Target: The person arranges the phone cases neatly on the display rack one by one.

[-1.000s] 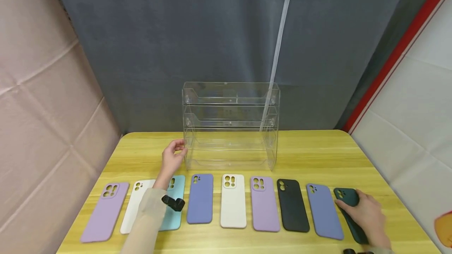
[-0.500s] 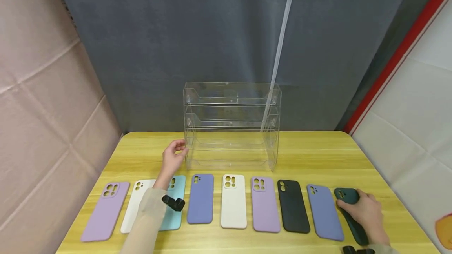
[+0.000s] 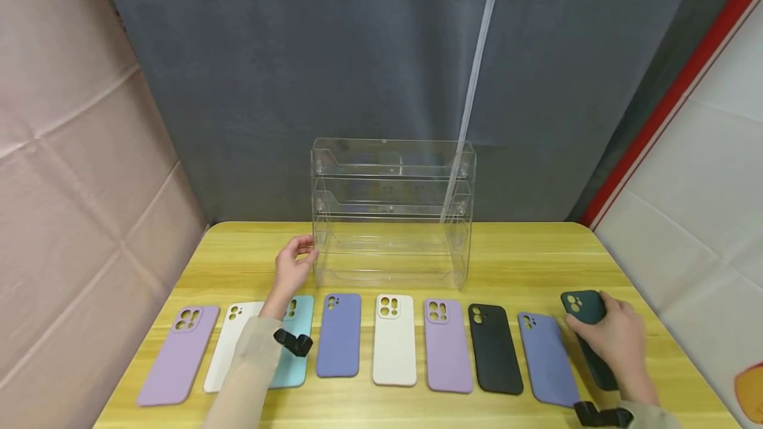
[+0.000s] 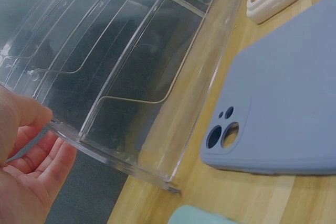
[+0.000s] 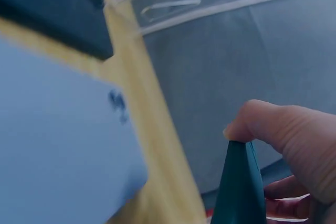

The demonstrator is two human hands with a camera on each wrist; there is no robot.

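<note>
My right hand (image 3: 616, 336) grips a dark green phone case (image 3: 587, 310) by its sides at the right end of the row. The case is raised a little off the table. In the right wrist view, the thumb presses one edge of the green case (image 5: 239, 187) and the fingers lie on the other side. My left hand (image 3: 293, 267) pinches the left side edge of a clear acrylic tiered rack (image 3: 390, 277). In the left wrist view, thumb and fingers (image 4: 55, 161) lie on either side of the rack's side panel (image 4: 113, 163).
Across the wooden table (image 3: 518, 250) lies a row of phone cases, including purple (image 3: 181, 359), turquoise (image 3: 292, 369), white (image 3: 395, 353), black (image 3: 496, 356) and blue (image 3: 547, 363). The left forearm partly covers a white case (image 3: 229, 343) and the turquoise one. A grey curtain (image 3: 286, 71) hangs behind.
My right hand has lifted the dark green case off the table and moved it slightly away from me. My left hand stays at the rack's side.
</note>
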